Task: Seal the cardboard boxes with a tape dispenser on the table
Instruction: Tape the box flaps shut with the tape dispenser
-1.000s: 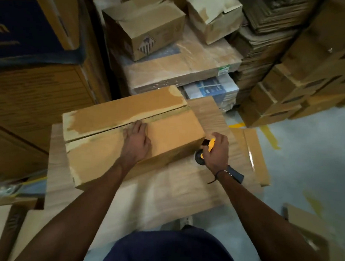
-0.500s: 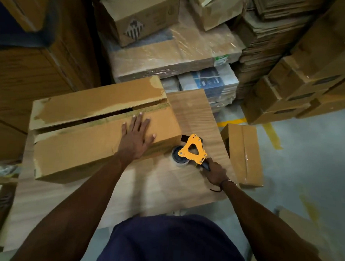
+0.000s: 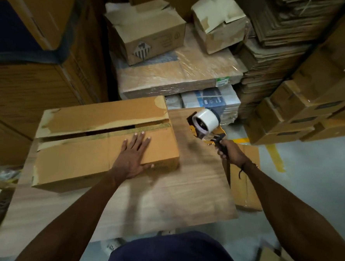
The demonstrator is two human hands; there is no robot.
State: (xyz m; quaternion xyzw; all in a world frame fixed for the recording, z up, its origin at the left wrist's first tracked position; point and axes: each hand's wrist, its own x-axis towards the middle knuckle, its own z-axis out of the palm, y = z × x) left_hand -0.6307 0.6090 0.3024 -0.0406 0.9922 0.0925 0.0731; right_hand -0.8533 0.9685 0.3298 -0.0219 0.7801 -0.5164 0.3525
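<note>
A long brown cardboard box lies on the wooden table, its two top flaps nearly together with a dark gap along the seam. My left hand presses flat on the near flap, fingers straight. My right hand grips the black handle of the orange tape dispenser, held in the air above the table's right side, just right of the box's end. Its white tape roll faces up and left.
A flat taped box leans by the table's right edge on the grey floor. Wrapped cartons and open boxes stand behind the table. Stacks of boxes rise at right, large cartons at left.
My right hand lifted the tape dispenser off the table and raised it up and to the right, turning the roll upward. My left hand stayed pressed on the box flap.
</note>
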